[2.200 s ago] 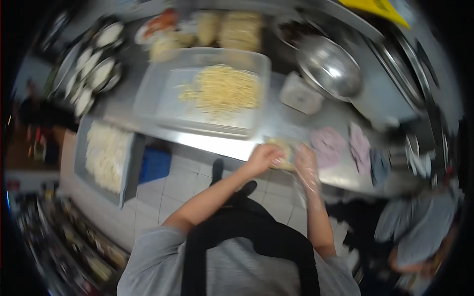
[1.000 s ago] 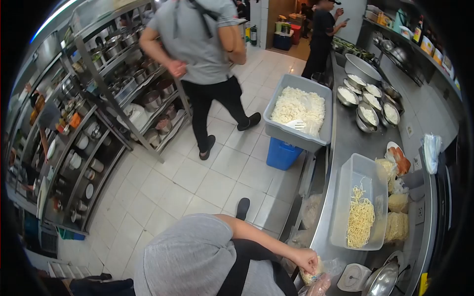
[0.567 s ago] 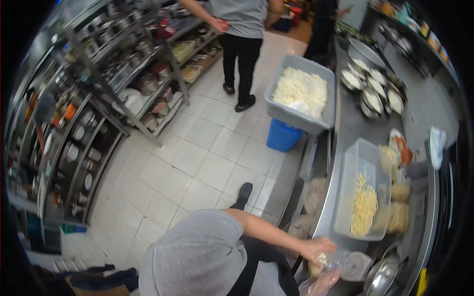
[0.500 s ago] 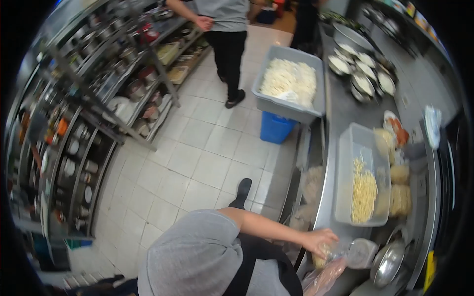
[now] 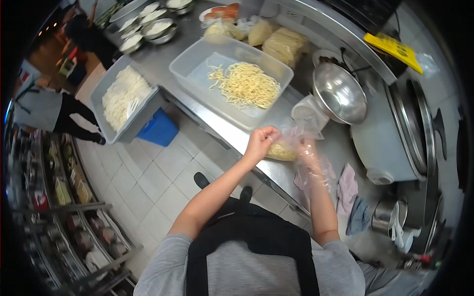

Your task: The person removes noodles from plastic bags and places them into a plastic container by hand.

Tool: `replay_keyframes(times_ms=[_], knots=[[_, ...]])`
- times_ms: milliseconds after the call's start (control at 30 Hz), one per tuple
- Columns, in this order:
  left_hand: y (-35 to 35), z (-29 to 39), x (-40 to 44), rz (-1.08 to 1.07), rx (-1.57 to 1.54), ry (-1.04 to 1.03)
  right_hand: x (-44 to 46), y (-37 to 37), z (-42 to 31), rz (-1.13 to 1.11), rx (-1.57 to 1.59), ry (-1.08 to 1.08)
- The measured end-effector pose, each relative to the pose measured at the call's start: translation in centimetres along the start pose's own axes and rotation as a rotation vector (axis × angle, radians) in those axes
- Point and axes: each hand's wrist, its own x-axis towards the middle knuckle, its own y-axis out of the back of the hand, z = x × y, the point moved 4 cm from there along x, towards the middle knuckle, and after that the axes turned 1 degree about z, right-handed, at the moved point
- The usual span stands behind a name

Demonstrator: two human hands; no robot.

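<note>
At the counter's front edge, my left hand (image 5: 262, 144) is closed, its fingers pinching the edge of a clear plastic bag (image 5: 307, 129). My right hand (image 5: 308, 152) is close beside it at the same plastic; its fingers are blurred and partly covered. Thin clear plastic also hangs around my right wrist. Under my hands, a bag of yellow noodles (image 5: 280, 152) lies on the counter. Just beyond them stands a translucent plastic tub (image 5: 195, 64) with loose yellow noodles (image 5: 249, 86) inside.
A steel bowl (image 5: 340, 93) leans beside a white container (image 5: 308, 109). At right are a large cooker (image 5: 382, 148), cloths (image 5: 347, 187) and a steel pot (image 5: 387, 217). A grey tub of pale noodles (image 5: 124, 98) sits left, above a blue bin (image 5: 159, 129). Another person (image 5: 44, 108) stands at far left.
My view has swung right to face the counter. My left hand has moved from resting on the noodle bag to pinching clear plastic, and my right hand has come into view.
</note>
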Motion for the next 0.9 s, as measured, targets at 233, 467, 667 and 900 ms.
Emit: replay_keyframes(times_ms=[233,467,667,900], knots=[[0.0,3.0,-2.8,0.210,0.497,-0.305,-4.3,-1.6,-3.5,0.108,-0.827,0.786],[0.5,-3.0,-8.8,0.165,0.543,-0.147,-10.0,0.0,7.1,0.013,-1.166,0.816],[1.3,-1.1,-6.8,0.090,0.137,0.192,-5.6,0.2,3.7,-0.087,-0.581,0.246],[2.6,-1.7,-6.4,0.096,-0.125,0.388,-4.0,-2.5,1.8,-0.218,-0.404,-0.087]])
